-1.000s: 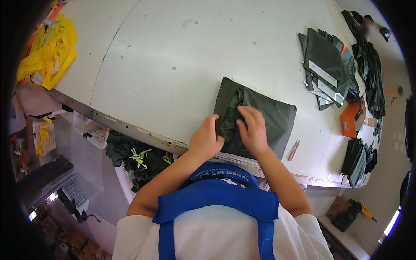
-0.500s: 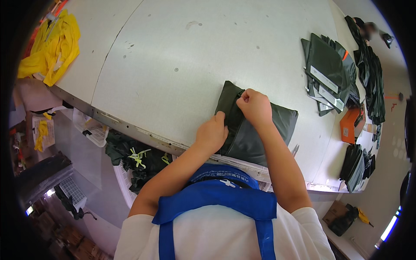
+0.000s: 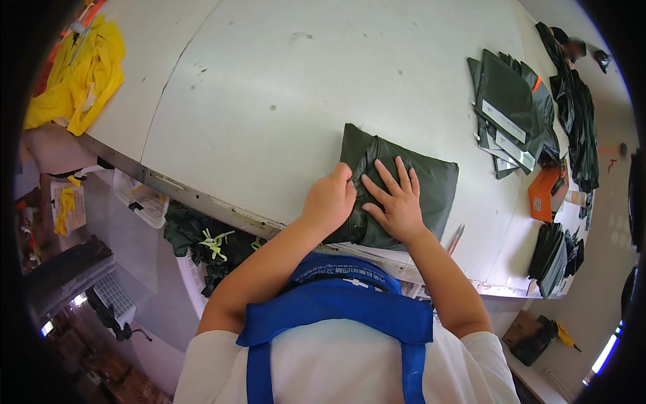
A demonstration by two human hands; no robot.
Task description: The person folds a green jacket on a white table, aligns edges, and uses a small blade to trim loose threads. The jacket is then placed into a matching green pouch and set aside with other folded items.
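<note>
A dark green pouch of glossy fabric [image 3: 436, 185] lies at the near edge of the white table, with a fold running across its left part. My left hand [image 3: 328, 200] is closed on that left part, fingers curled and thumb on top, pinching the fabric. Flat on the pouch rests my right hand [image 3: 398, 207], fingers spread over the middle, just right of the fold. The fabric beneath both hands is hidden.
Beside the pouch lies a thin pointed tool [image 3: 456, 238]. Labelled dark green pouches [image 3: 508, 94] are stacked at the right, near an orange box [image 3: 540, 196] and more dark folded pieces [image 3: 548, 254]. Yellow fabric [image 3: 97, 64] covers the far left corner. Dark bundles [image 3: 185, 229] sit below the table edge.
My right hand has gone from a pinch at the fold to lying spread on the pouch, lower down. The folded strip now lies flatter, and the pouch has shifted slightly left.
</note>
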